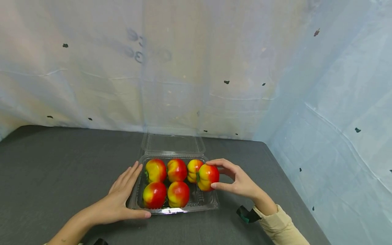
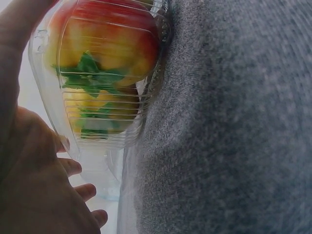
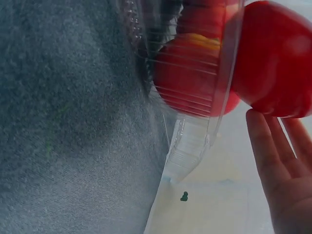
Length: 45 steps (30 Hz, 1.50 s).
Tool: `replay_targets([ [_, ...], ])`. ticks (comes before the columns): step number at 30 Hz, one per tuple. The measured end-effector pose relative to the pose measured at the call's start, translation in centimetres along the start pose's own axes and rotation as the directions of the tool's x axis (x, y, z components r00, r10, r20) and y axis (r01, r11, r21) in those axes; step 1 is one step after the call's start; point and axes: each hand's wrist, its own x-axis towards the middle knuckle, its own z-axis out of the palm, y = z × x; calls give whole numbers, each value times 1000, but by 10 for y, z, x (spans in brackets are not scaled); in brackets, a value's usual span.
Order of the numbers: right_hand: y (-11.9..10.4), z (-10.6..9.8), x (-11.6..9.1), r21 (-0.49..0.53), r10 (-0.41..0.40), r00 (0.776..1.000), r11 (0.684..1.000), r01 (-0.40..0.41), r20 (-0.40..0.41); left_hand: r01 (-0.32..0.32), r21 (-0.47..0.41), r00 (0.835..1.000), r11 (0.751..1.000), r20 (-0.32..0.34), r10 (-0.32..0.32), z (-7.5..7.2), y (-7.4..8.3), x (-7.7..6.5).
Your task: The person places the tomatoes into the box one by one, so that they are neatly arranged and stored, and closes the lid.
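A clear plastic clamshell box (image 1: 208, 206) holds several round red-and-yellow fruits, among them a front-left fruit (image 1: 154, 195) and a back-middle fruit (image 1: 177, 170). My right hand (image 1: 240, 181) pinches another such fruit (image 1: 208, 177) between thumb and fingers, above the box's right side. Its ribbed yellow end and green leaves face left. In the right wrist view, this held fruit (image 3: 275, 61) sits higher than the box rim. My left hand (image 1: 117, 200) rests at the box's left side, fingers extended along the edge and thumb by the front corner. Leaves (image 2: 92, 73) show through the wall in the left wrist view.
The box's transparent lid (image 1: 174, 144) lies folded back behind it. Everything stands on a dark grey cloth-covered table (image 1: 76, 163). Pale sheeting (image 1: 183, 85) hangs behind the table and along its right side. A black strap (image 1: 248, 215) is at my right wrist.
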Motion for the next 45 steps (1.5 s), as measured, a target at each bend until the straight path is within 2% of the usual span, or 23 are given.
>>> replay_targets([
  [7,1,9,-2,16,50,998,999,-50,25,6,3,1000,1000,1,-6,0,-1,0],
  [14,7,17,-1,-80,-14,998,997,19,57,6,-6,1000,1000,-2,-6,1,-1,0],
  [23,5,22,-5,-143,24,997,990,-14,67,19,-9,1000,1000,-8,-19,2,0,0],
  [30,9,22,-8,-191,-29,996,981,44,85,26,-19,1000,999,0,-26,2,0,0],
  [39,14,18,-6,-122,0,1000,993,0,-7,20,-23,1000,1000,-1,-20,2,-1,0],
  [45,20,16,1,-53,-13,997,999,9,-79,21,-20,1000,1000,0,-21,1,0,1],
])
